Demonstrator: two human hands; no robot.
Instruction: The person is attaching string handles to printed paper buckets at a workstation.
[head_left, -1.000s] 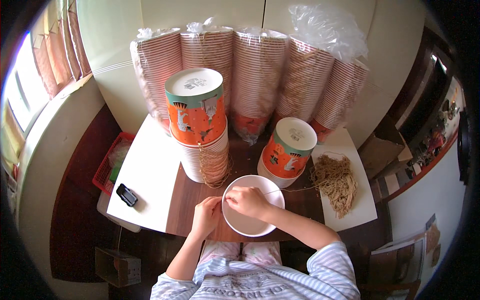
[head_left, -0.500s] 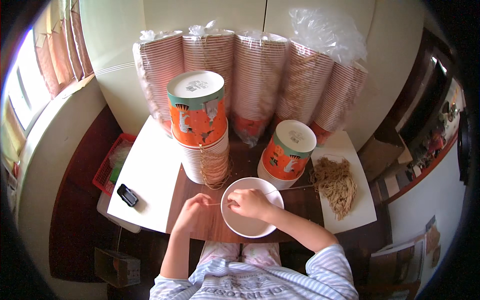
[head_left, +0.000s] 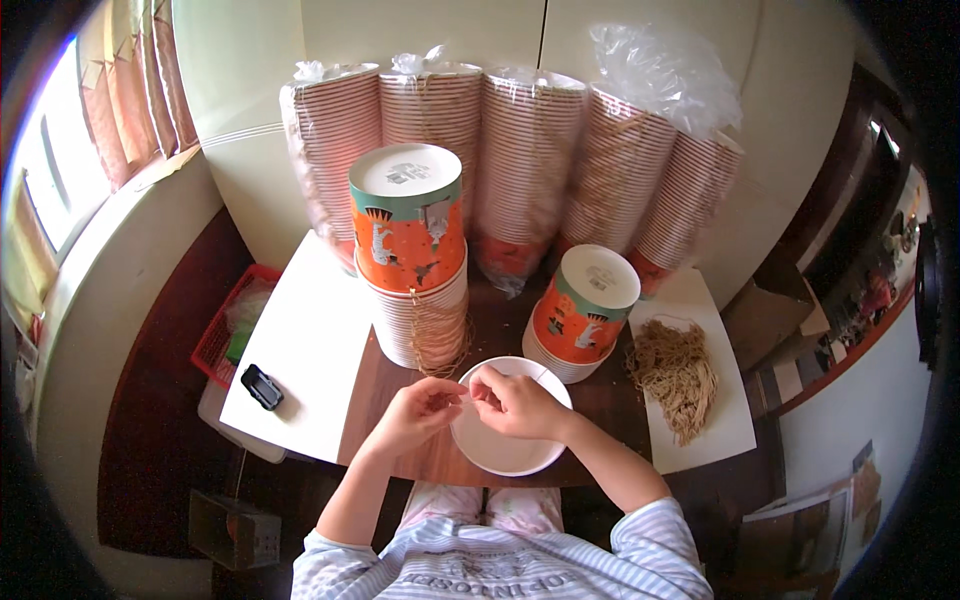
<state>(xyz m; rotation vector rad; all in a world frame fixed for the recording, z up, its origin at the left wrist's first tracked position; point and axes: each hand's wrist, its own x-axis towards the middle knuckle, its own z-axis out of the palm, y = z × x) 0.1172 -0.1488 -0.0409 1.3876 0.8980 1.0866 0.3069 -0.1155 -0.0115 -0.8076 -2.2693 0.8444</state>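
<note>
A white paper bowl [head_left: 505,450] sits open side up on the brown table [head_left: 420,465] in front of me. My left hand [head_left: 420,412] and my right hand [head_left: 510,402] meet over its near-left rim, fingertips pinched together on something thin; I cannot tell what it is. A tall stack of upside-down orange and white bowls [head_left: 410,250] stands just beyond my left hand, with thin strings hanging down its side. A shorter stack of the same bowls [head_left: 585,310] stands beyond my right hand.
Several plastic-wrapped sleeves of bowls [head_left: 520,170] lean against the back wall. A heap of brown string [head_left: 678,375] lies on a white sheet [head_left: 715,440] at the right. A small black object [head_left: 262,386] lies on the white board [head_left: 300,350] at the left, beside a red basket [head_left: 222,330].
My left hand has moved right from the table beside the bowl and now meets my right hand over the bowl's rim. The bowl and stacks have not moved.
</note>
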